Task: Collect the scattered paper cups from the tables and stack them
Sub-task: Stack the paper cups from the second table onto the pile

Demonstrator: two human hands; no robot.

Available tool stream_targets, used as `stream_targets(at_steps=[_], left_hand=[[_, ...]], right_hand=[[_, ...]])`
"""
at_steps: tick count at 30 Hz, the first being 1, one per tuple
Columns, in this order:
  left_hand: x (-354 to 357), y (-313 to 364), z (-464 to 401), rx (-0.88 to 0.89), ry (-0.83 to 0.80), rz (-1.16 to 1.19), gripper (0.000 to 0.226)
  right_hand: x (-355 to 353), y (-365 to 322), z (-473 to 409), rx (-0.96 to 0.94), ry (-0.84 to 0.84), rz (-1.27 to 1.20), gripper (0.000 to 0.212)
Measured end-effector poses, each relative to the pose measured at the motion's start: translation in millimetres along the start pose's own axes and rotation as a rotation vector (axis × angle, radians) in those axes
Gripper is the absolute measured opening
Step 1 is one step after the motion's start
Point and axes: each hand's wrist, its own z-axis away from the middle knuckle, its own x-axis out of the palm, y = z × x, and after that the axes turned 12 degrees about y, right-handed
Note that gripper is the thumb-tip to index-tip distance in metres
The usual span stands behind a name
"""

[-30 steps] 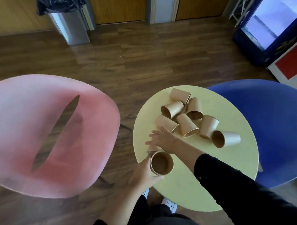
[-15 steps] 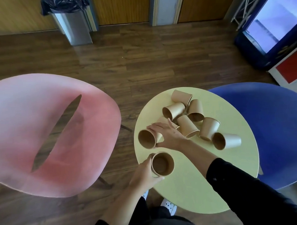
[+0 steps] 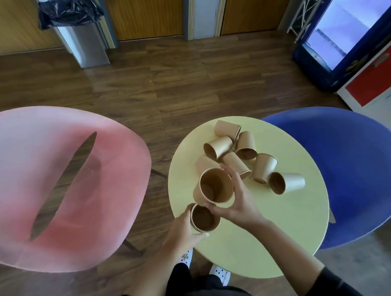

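The pink chair [image 3: 65, 187] fills the nine o'clock side, and the blue chair [image 3: 346, 173] sits at three o'clock, its seat reaching behind the round yellow table [image 3: 271, 240] between them. At eleven o'clock, against the far wall, stands a steel bin [image 3: 84, 43] with a black liner.

On the table, toward twelve o'clock, six brown paper cups lie tipped and crowded – the heap [image 3: 245, 155] is touching cup to cup, mouths pointing various ways, with one more cup [image 3: 286, 183] on its side at two o'clock of the hands.

The right hand [image 3: 238, 204] grips a lifted cup [image 3: 214, 188], fingers curled round its wall, mouth facing the camera. Just below it at six o'clock, the left hand [image 3: 182, 234] is wrapped round the base cup [image 3: 204, 218], held upright at the table's near left edge. The two cups look close, though whether their rims touch is hard to tell.

These cups are likely very light and thin-walled, so a hard squeeze would dent them out of round and spoil the nesting. The rolled rim is the stiffest part – a gentle hold around the upper wall, just under it, seems best, leaving the tapered bottom free to drop into the waiting cup.
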Motion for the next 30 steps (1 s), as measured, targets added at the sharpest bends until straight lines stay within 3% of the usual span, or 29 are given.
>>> stream_targets(at_steps=[8,13,21,26,30], left_hand=[[-1.3,3.1,1.1,-0.015,0.006,-0.022,0.058],[-2.2,5.9,1.9,-0.01,-0.006,0.013,0.069],[-2.9,8.2,3.3,-0.001,-0.004,0.065,0.067],[-1.9,8.6,1.2,-0.015,0.005,0.108,0.081],[-0.5,11.2,-0.5,0.007,0.017,0.063,0.079]], right_hand=[[2.4,11.1,27.1,-0.079,-0.202,0.206,0.092],[6.2,20.7,33.3,-0.162,-0.231,0.363,0.093],[14.8,42.7,38.9,-0.076,-0.311,0.521,0.102],[13.2,43.2,38.7,0.023,-0.307,0.462,0.097],[15.0,47.8,40.2,0.055,-0.29,0.39,0.097]])
